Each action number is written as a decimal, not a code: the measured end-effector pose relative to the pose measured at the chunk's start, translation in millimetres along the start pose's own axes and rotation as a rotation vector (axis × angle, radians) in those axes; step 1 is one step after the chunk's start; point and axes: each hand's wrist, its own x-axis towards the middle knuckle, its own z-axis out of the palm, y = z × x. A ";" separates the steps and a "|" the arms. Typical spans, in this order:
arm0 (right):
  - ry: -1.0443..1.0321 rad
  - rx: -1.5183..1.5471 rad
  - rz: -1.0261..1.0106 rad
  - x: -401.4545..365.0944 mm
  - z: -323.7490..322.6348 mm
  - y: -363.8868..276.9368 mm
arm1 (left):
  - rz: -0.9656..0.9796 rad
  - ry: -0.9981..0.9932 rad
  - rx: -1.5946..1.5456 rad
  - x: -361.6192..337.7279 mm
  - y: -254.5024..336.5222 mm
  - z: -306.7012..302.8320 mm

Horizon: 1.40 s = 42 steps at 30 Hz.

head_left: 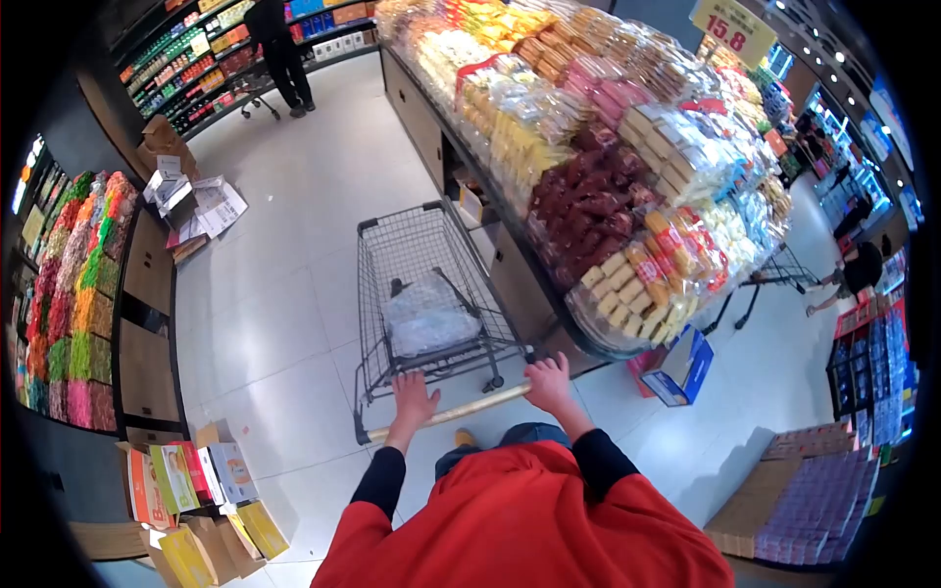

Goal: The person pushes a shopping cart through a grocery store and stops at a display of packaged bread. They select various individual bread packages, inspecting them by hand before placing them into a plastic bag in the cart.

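A wire shopping cart point(365, 284) stands in front of me, with a clear plastic-wrapped package point(427, 314) lying in its basket. Across its near end runs a pale handle point(478, 403). My left hand point(414, 400) rests over the handle's left part, fingers stretched forward and thumb apart, not wrapped round it. At the right end, my right hand point(551, 380) is closed round the handle. Just beyond that hand is the corner of a display counter point(564, 318), heaped with bagged snacks point(598, 196).
On the left stands a bin display of colourful wrapped sweets point(78, 304). Opened cartons point(186, 490) sit below it. Flattened cardboard point(211, 206) lies farther up the aisle, where a person point(279, 59) stands. A blue box point(676, 367) and stacked cartons point(804, 500) are to the right.
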 end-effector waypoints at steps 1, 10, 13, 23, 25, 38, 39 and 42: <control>0.072 0.005 0.059 -1.8 0.0 5.4 | 0.032 0.040 -0.043 -1.5 -0.1 3.1; -0.293 0.143 0.051 17.6 -30.5 67.4 | 0.004 0.041 -0.189 -72.1 15.6 -55.9; -0.508 0.120 0.046 35.5 -52.1 75.1 | -0.010 0.059 -0.215 -80.4 18.3 -57.4; -0.573 1.001 0.007 221.8 -45.9 49.3 | -0.188 -0.010 -0.174 -67.4 35.0 -66.5; -0.406 1.020 0.043 268.0 23.9 41.5 | -0.205 -0.037 -0.192 -60.8 36.3 -68.0; -0.543 0.152 0.016 399.9 363.1 28.1 | -0.247 -0.106 -0.125 -50.9 32.4 -56.1; -0.557 0.155 0.022 406.1 371.6 25.2 | -0.261 -0.129 -0.129 -51.6 31.9 -56.5; -0.476 0.101 -0.244 412.6 401.7 24.8 | -0.251 -0.122 -0.089 -52.3 26.0 -53.1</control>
